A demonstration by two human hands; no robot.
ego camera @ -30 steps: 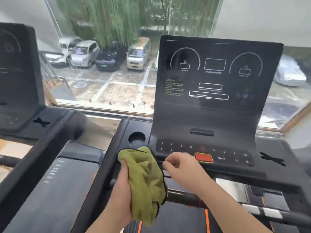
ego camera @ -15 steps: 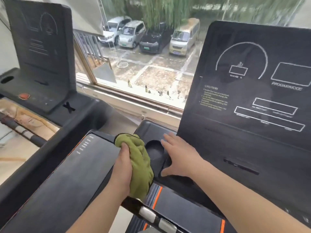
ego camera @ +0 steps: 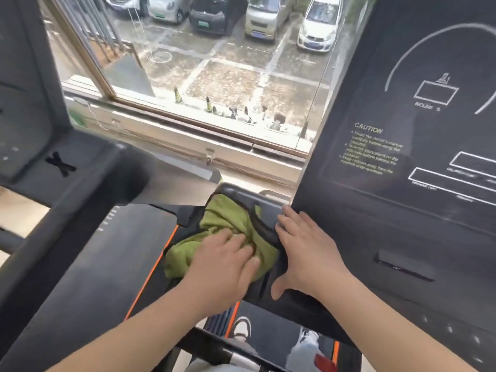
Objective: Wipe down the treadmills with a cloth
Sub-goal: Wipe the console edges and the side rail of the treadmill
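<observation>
A green cloth point(ego camera: 217, 224) lies spread over the left end of the black treadmill console tray point(ego camera: 271, 208), partly in its cup-holder recess. My left hand point(ego camera: 228, 261) presses flat on the cloth, fingers pointing right. My right hand point(ego camera: 306, 245) rests flat and bare on the tray beside the cloth, against the base of the upright display panel point(ego camera: 402, 146). The panel is black with white outlines and a CAUTION text.
A second treadmill point(ego camera: 80, 173) stands close on the left, with its console and sloping side rail. A window point(ego camera: 214, 71) ahead looks down on a car park. Below are the orange-edged running belt point(ego camera: 268, 326) and my shoes.
My left hand has gone from holding the bunched cloth upright beside the console to pressing it flat on the tray. The view has moved closer and lower. My right hand stays on the tray.
</observation>
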